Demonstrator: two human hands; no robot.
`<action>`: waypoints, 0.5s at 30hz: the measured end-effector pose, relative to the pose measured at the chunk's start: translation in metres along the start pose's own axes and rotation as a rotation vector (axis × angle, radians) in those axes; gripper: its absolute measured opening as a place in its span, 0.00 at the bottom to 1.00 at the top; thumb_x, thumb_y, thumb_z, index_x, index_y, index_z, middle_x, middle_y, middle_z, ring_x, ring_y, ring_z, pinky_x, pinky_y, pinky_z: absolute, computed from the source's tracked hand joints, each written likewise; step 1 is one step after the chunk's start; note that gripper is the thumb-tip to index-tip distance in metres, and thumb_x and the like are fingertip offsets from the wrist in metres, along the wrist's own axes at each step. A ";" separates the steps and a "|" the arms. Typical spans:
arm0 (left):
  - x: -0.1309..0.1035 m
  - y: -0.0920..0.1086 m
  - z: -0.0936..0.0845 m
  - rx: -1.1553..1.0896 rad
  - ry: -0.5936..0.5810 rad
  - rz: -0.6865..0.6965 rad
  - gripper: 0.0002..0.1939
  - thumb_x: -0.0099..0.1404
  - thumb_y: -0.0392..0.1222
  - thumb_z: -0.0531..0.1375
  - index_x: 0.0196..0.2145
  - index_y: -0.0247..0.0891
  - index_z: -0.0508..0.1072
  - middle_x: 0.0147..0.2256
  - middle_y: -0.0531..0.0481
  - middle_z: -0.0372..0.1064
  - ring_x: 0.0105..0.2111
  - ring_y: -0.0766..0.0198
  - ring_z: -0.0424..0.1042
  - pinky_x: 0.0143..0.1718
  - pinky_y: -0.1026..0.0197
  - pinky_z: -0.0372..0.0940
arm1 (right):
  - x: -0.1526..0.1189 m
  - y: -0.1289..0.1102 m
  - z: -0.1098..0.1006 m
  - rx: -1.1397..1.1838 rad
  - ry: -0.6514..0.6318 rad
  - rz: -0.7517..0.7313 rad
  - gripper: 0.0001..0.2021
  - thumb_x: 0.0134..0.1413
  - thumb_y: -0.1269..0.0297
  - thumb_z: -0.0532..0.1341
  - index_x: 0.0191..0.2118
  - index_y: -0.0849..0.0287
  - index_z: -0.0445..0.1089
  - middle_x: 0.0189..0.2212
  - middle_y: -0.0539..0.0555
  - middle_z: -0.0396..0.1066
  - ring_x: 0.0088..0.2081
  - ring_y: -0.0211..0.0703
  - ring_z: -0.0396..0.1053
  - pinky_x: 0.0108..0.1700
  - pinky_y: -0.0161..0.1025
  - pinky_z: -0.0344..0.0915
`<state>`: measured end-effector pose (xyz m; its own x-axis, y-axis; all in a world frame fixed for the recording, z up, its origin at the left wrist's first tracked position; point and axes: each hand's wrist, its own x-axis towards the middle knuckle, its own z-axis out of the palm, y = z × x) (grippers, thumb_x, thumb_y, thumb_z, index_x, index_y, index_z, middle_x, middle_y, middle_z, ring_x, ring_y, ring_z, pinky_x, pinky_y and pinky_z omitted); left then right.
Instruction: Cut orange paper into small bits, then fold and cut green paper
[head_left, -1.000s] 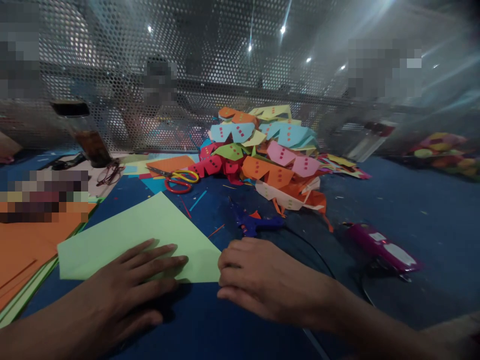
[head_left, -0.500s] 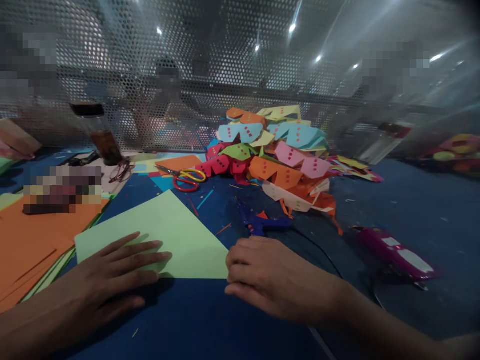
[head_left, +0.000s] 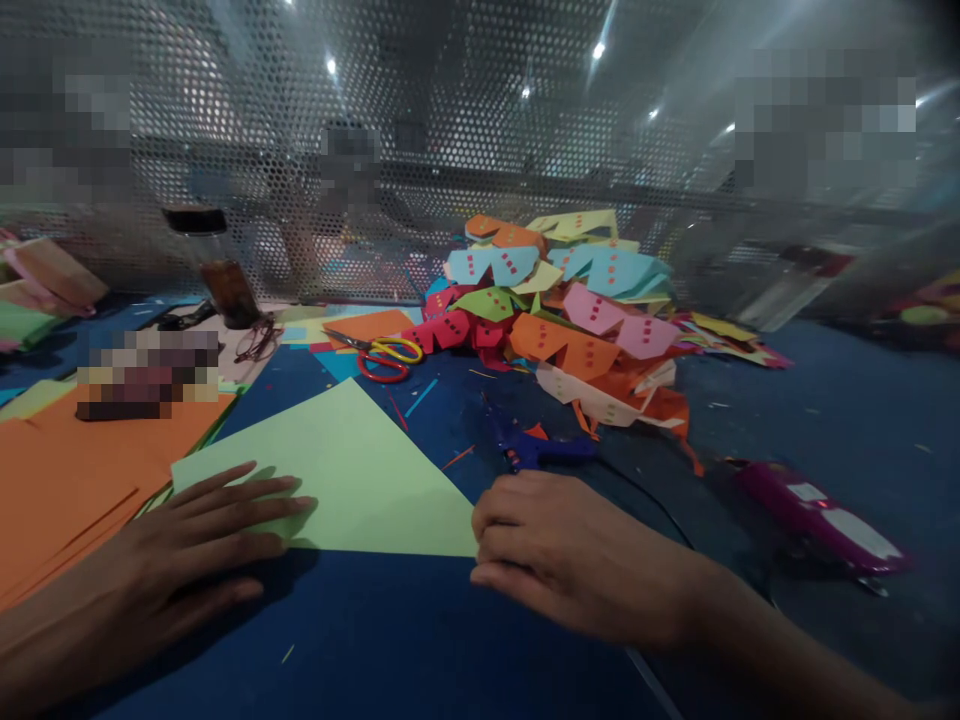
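A pale green sheet of paper (head_left: 349, 480), a triangle with its straight edge toward me, lies on the dark blue table. My left hand (head_left: 202, 535) rests flat over its left part, fingers spread. At the right corner, the curled fingers of my right hand (head_left: 555, 550) grip the sheet; the corner itself is hidden under them. Just beyond that hand lies a blue glue gun (head_left: 525, 445) with a dark cord. Scissors (head_left: 386, 355) with one red and one yellow handle lie past the sheet's far point.
Behind the glue gun rises a pile of colourful paper masks (head_left: 562, 310). Orange sheets (head_left: 67, 480) are stacked at left. A lidded bottle (head_left: 217, 270) stands near the perforated metal screen (head_left: 450, 120). A purple device (head_left: 817, 515) lies at right, among paper scraps.
My left hand has slid left along the green paper, toward its left corner. My right hand stays at the right corner. The whole view has shifted slightly.
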<state>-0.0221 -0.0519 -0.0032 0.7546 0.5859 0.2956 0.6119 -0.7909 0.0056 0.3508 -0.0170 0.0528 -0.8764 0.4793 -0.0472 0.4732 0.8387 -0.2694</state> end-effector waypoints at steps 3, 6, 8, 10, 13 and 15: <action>-0.003 0.000 -0.002 0.027 -0.010 -0.015 0.24 0.65 0.44 0.59 0.58 0.55 0.65 0.58 0.58 0.66 0.57 0.58 0.67 0.61 0.51 0.60 | -0.001 0.001 0.000 0.012 -0.003 0.007 0.11 0.65 0.60 0.56 0.35 0.59 0.72 0.34 0.52 0.71 0.39 0.40 0.66 0.42 0.38 0.58; -0.007 0.003 -0.003 -0.001 -0.002 -0.068 0.21 0.66 0.44 0.58 0.56 0.57 0.66 0.58 0.61 0.66 0.57 0.59 0.67 0.61 0.51 0.60 | -0.002 0.002 0.001 0.017 0.000 0.010 0.11 0.65 0.60 0.56 0.36 0.58 0.72 0.34 0.52 0.72 0.39 0.40 0.67 0.43 0.38 0.58; -0.011 0.006 -0.002 -0.041 0.037 -0.144 0.18 0.68 0.45 0.56 0.54 0.58 0.68 0.57 0.63 0.67 0.58 0.59 0.66 0.61 0.49 0.60 | -0.003 0.003 0.002 0.017 0.001 0.013 0.11 0.65 0.60 0.56 0.36 0.58 0.72 0.35 0.51 0.72 0.40 0.40 0.67 0.43 0.38 0.58; -0.015 0.009 -0.001 -0.075 0.067 -0.222 0.16 0.69 0.45 0.53 0.53 0.58 0.69 0.57 0.63 0.67 0.58 0.59 0.66 0.61 0.46 0.59 | -0.005 0.003 0.002 0.014 0.008 0.017 0.11 0.65 0.60 0.56 0.37 0.58 0.72 0.35 0.51 0.72 0.40 0.40 0.67 0.44 0.38 0.58; -0.021 0.013 -0.001 -0.081 0.097 -0.282 0.15 0.70 0.45 0.53 0.52 0.59 0.70 0.56 0.63 0.69 0.57 0.58 0.66 0.61 0.45 0.59 | -0.007 0.004 0.002 0.003 0.022 0.024 0.11 0.65 0.60 0.56 0.37 0.58 0.73 0.35 0.51 0.72 0.40 0.40 0.67 0.44 0.39 0.58; -0.025 0.013 -0.001 -0.071 0.115 -0.300 0.15 0.69 0.45 0.53 0.51 0.59 0.71 0.56 0.64 0.69 0.57 0.58 0.67 0.61 0.46 0.59 | -0.009 0.005 0.001 -0.004 0.025 0.026 0.11 0.65 0.60 0.56 0.37 0.58 0.73 0.35 0.51 0.72 0.40 0.40 0.67 0.44 0.39 0.58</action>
<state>-0.0329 -0.0766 -0.0098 0.5091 0.7742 0.3761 0.7818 -0.5987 0.1743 0.3607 -0.0177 0.0507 -0.8613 0.5073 -0.0302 0.4963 0.8268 -0.2648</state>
